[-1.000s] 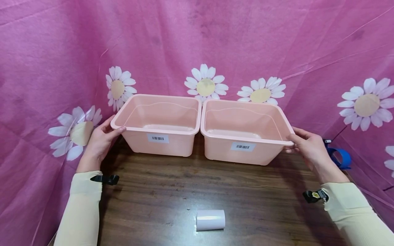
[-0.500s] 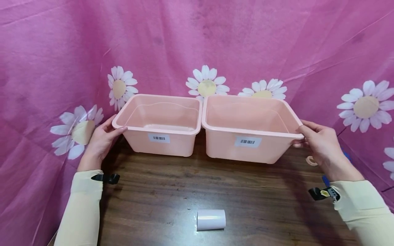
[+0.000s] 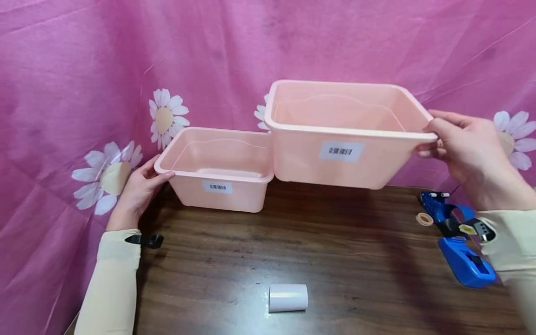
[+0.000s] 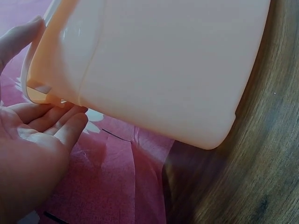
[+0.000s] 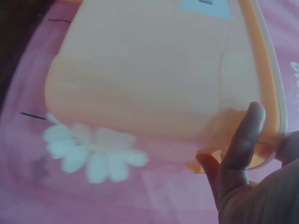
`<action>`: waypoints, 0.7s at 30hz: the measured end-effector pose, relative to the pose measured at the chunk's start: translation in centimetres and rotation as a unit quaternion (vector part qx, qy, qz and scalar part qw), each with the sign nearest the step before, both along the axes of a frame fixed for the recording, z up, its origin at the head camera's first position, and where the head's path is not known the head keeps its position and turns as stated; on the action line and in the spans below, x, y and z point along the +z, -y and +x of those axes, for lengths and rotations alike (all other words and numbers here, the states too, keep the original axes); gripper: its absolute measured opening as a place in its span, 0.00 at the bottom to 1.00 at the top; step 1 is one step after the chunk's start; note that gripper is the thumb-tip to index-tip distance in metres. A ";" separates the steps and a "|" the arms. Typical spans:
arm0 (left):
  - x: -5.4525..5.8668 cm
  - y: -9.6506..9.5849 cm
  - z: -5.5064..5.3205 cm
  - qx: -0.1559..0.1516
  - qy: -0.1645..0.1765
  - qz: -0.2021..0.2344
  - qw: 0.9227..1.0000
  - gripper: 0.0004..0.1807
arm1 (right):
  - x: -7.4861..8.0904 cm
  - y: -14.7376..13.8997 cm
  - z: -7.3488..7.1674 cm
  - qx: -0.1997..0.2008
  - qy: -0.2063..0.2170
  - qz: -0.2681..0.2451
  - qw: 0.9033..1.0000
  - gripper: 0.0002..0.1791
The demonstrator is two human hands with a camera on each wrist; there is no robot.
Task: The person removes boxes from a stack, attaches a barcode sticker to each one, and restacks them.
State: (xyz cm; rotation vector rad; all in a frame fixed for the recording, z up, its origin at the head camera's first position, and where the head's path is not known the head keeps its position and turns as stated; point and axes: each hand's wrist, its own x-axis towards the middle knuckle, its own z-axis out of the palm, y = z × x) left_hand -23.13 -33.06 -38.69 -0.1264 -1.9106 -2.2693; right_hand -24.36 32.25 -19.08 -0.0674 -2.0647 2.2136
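Note:
Two pink plastic bins with barcode labels show in the head view. The left bin (image 3: 217,195) stands on the wooden table, and my left hand (image 3: 140,193) grips its left rim, thumb on top and fingers beneath. Raised above the table at the right, the other bin (image 3: 326,163) hangs from my right hand (image 3: 473,149), which pinches its right rim. In the left wrist view, the fingers (image 4: 70,126) reach under the rim of the left bin. The right wrist view has the fingers (image 5: 240,144) against the underside of the lifted bin's rim.
A white cylindrical roll (image 3: 288,298) lies near the table's front. Blue tape dispensers (image 3: 466,263) and a small tan tape ring (image 3: 425,219) sit at the right, under my right arm. A pink flowered cloth (image 3: 209,56) hangs behind and at the sides.
My right hand has lifted the right bin off the table, up and slightly to the right, uncovering the tape ring and dispensers. The left hand and left bin have stayed in place.

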 end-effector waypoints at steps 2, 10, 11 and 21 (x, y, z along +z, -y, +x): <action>0.0 -0.1 0.0 -0.001 0.003 -0.001 1.000 0.46 | 1.3 0.5 -0.2 -0.008 -0.004 0.003 1.000 0.11; 0.2 -0.2 -0.1 -0.004 0.000 -0.001 1.000 0.45 | 3.7 5.1 -1.7 0.003 0.017 -0.013 1.000 0.12; 0.2 -0.2 -0.1 -0.004 0.003 -0.003 1.000 0.45 | 3.7 6.0 -2.0 0.006 0.017 -0.014 1.000 0.12; 0.3 -0.4 0.1 0.000 0.022 -0.036 0.999 0.47 | 2.2 16.0 -3.6 0.006 0.015 -0.002 1.000 0.14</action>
